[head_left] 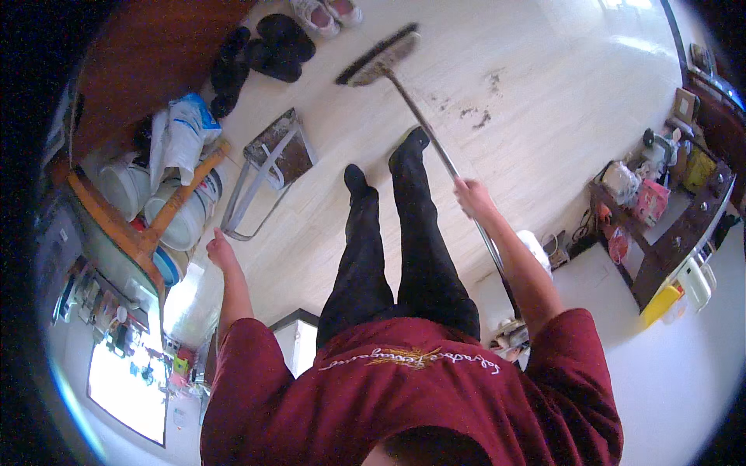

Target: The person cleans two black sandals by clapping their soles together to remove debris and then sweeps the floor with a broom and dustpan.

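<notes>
My right hand (pixel 475 200) is wrapped round the long metal handle of a broom (pixel 382 62). The broom's wide head with dark bristles rests on the floor ahead of me, slanting up to the right. My left hand (pixel 221 250) is closed at the top end of the grey handle of a long-handled dustpan (pixel 285 151). The pan lies ahead and left of my feet, with dirt showing on its dark inside. Scattered dark debris (pixel 483 116) lies on the pale floor right of the broom head.
Black slippers (pixel 281 46) and white shoes (pixel 317 17) line the upper left. White buckets (pixel 175 216), a plastic bag (pixel 183 136) and a wooden frame (pixel 144 241) stand at my left. A dark shelf (pixel 660 256) crowded with goods is at the right.
</notes>
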The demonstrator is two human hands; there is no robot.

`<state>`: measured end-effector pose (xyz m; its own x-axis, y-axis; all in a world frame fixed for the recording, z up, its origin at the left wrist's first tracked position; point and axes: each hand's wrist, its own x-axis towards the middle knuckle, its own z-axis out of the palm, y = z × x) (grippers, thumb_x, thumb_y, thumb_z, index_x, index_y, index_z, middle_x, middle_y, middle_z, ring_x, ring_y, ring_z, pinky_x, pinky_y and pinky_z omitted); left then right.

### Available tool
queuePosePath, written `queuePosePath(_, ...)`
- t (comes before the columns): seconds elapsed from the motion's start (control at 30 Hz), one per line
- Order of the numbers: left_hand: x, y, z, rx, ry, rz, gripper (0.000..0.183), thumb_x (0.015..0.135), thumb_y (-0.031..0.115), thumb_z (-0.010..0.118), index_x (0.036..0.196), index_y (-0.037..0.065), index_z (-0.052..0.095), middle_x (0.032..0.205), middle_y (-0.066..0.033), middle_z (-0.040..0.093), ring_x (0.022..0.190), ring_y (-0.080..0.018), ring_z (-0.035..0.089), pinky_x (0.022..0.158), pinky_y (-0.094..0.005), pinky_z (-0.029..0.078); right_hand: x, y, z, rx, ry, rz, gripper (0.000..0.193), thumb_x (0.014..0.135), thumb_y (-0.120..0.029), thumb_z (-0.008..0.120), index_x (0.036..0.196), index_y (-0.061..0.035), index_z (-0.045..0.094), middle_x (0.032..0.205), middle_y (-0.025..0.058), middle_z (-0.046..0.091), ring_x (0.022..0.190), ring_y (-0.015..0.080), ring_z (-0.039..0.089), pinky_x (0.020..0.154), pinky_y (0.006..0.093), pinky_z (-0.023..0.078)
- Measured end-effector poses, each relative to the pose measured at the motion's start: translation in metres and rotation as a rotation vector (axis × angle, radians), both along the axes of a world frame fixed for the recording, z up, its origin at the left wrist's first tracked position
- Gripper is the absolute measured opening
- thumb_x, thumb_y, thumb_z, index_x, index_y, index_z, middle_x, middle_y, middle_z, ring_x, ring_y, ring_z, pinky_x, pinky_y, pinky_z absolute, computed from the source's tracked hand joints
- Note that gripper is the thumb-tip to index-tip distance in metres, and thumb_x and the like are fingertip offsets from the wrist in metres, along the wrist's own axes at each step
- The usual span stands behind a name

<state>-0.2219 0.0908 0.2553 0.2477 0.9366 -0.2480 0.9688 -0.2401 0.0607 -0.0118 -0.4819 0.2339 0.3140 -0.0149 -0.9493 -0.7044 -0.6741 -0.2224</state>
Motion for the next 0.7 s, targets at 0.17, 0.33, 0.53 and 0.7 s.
queuePosePath(0.17,-0.048,0.038,-0.043,-0.399,-0.207,0.611,0.085,0.067,0.07,0.045,0.117,0.001,0.041,0.108,-0.0205,0.05,0.106,-0.0307,0.044,0.092,-0.0511,0.025,0.0,0.096,-0.068,-0.084,-0.103,0.314,0.051,0.084,-0.045,0.038,0.08,0.0024,0.057,0.075,0.0244,0.057,0.075,0.0381,0.057,0.067,0.043,0.045)
queuePosePath(0.33,-0.008,0.011,-0.037,-0.722,-0.437,0.678,0.074,0.069,0.063,0.048,0.112,0.004,0.039,0.1,-0.0156,0.049,0.1,-0.0279,0.046,0.083,-0.0495,0.032,-0.027,0.061,-0.065,-0.248,-0.149,0.443,0.051,0.084,-0.043,0.036,0.088,0.0027,0.059,0.09,0.0261,0.056,0.091,0.0401,0.052,0.08,0.0437,0.041)
queuePosePath(0.53,-0.028,0.022,-0.058,-0.972,-0.805,0.889,0.025,0.077,0.028,0.049,0.082,0.005,0.042,0.077,-0.0115,0.047,0.063,-0.025,0.049,0.055,-0.0382,0.047,-0.019,-0.029,-0.007,-0.586,-0.134,0.513,0.047,0.083,-0.043,0.04,0.089,0.0004,0.059,0.096,0.0235,0.056,0.092,0.038,0.053,0.08,0.0432,0.041)
queuePosePath(0.7,-0.089,-0.009,-0.036,-0.835,-0.769,0.862,0.012,0.072,0.012,0.048,0.078,0.002,0.043,0.073,-0.0114,0.046,0.062,-0.0262,0.049,0.052,-0.0408,0.046,-0.021,-0.051,0.056,-0.573,-0.216,0.617,0.047,0.084,-0.042,0.039,0.084,0.0013,0.058,0.087,0.026,0.056,0.087,0.0396,0.054,0.075,0.0448,0.042)
